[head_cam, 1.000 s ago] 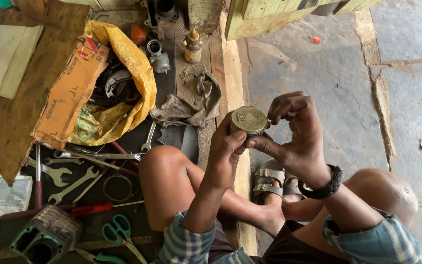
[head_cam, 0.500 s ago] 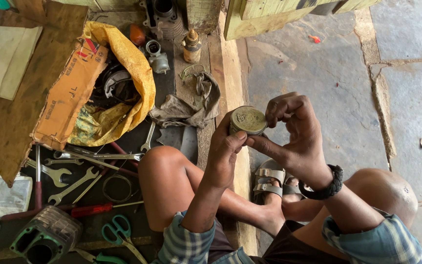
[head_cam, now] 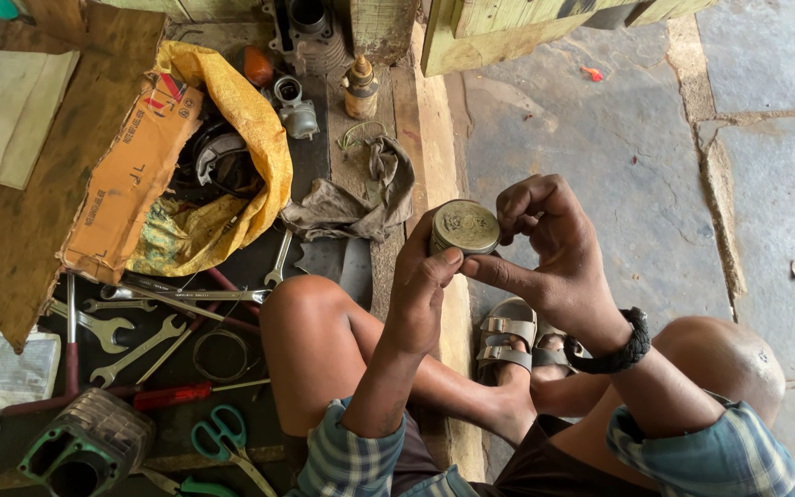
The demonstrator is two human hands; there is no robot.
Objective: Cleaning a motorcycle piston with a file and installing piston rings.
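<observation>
Piston (head_cam: pixel 464 227): gripped by both hands, left (head_cam: pixel 425 285) beneath, right (head_cam: pixel 549 244) beside.
Risk: oily metal may slip onto the stone floor (head_cam: pixel 600 138).

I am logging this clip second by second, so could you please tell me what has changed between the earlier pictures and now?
Almost nothing visibly changed. The left hand and right hand keep holding the round metal part between them above the knees; at most the right fingers shifted slightly against its rim. Nothing was picked up or let go. The wrenches, green scissors, rag and yellow bag lie as before.
</observation>
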